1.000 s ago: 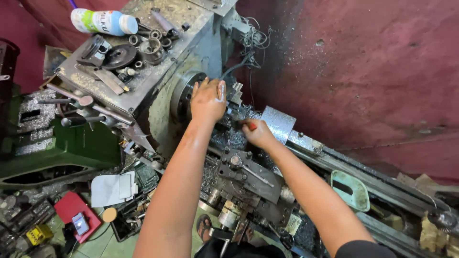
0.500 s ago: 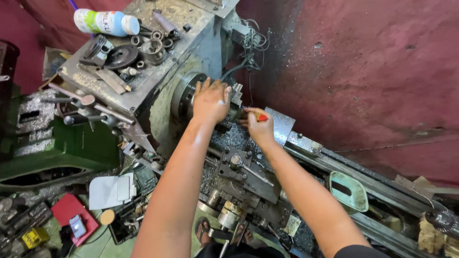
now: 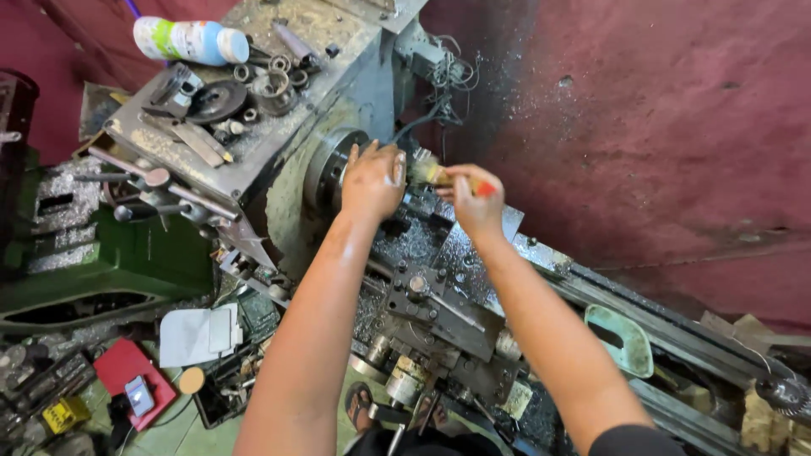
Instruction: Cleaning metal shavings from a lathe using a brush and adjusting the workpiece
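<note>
My left hand [image 3: 372, 179] lies flat on the lathe's chuck [image 3: 328, 169], fingers spread and released, gripping nothing. My right hand [image 3: 475, 203] is clenched around a small brush [image 3: 439, 176] with an orange handle, its bristles pointing at the chuck, just beside my left hand. Below both wrists the carriage [image 3: 439, 306] sits on the bed, dusted with metal chips. On top of the headstock [image 3: 253, 101], near its far edge, lies a white bottle [image 3: 190, 40] among loose rings and tools.
</note>
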